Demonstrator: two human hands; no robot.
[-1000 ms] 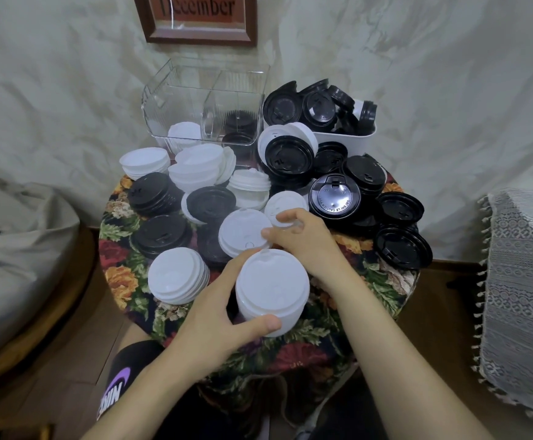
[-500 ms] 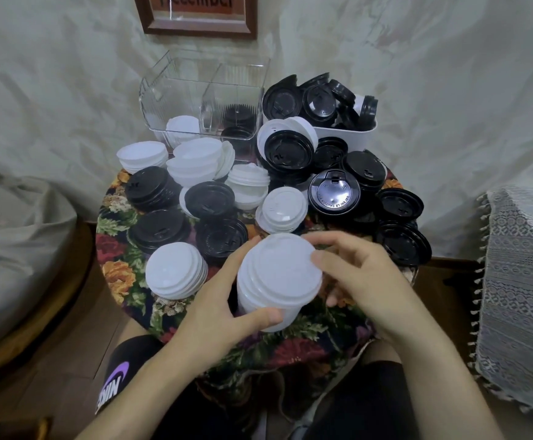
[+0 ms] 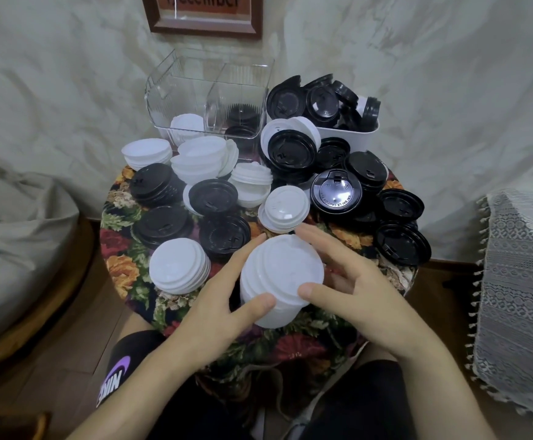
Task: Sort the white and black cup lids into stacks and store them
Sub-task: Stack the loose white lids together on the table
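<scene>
A tall stack of white lids stands at the near edge of the round table. My left hand grips its left side, thumb in front. My right hand holds the top lid's rim between thumb and fingers. Another white stack sits to the left, and two loose white lids lie just behind. Several black lid stacks and loose black lids cover the table. A clear divided bin at the back holds a white stack and black lids.
The floral tablecloth covers a small round table. A white tub at the back right is heaped with black lids. A grey cushion lies at left, a lace-covered surface at right. A framed sign hangs on the wall.
My right hand came back from the loose white lids behind, put a lid on the tall stack, and now holds the top rim. My left hand stayed on the stack.
</scene>
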